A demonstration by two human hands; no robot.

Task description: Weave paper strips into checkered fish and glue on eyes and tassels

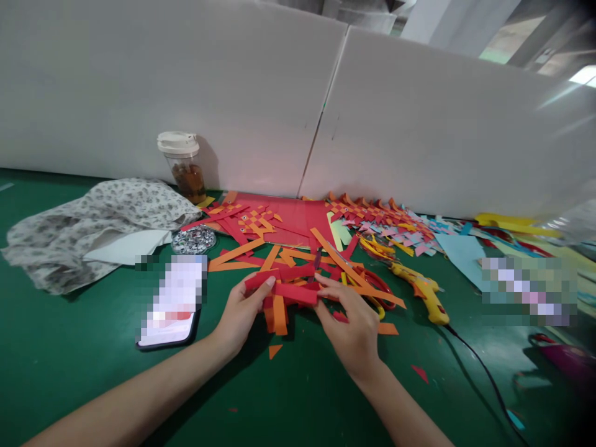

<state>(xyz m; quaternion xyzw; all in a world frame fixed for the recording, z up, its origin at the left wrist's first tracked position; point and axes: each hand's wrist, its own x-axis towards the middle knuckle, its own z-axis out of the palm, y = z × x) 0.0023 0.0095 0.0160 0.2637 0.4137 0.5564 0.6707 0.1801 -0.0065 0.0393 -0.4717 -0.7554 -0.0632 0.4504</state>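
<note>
Between my two hands is a small weave of red and orange paper strips (294, 293), held just above the green table. My left hand (244, 310) pinches its left end, thumb on top. At the right end, the fingers of my right hand (351, 323) close on a folded red strip of the same piece. Orange strip ends (279, 313) hang from the lower left of the weave. Loose orange strips (344, 264) and red-handled scissors (379, 285) lie just beyond my hands. My right fingers partly hide the scissors.
A yellow glue gun (426, 288) with a black cord lies to the right. On the left are a phone (172, 304), a patterned cloth (102, 217) and a lidded cup (186, 167). Several woven paper pieces (372, 211) lie along the white partition (419, 124).
</note>
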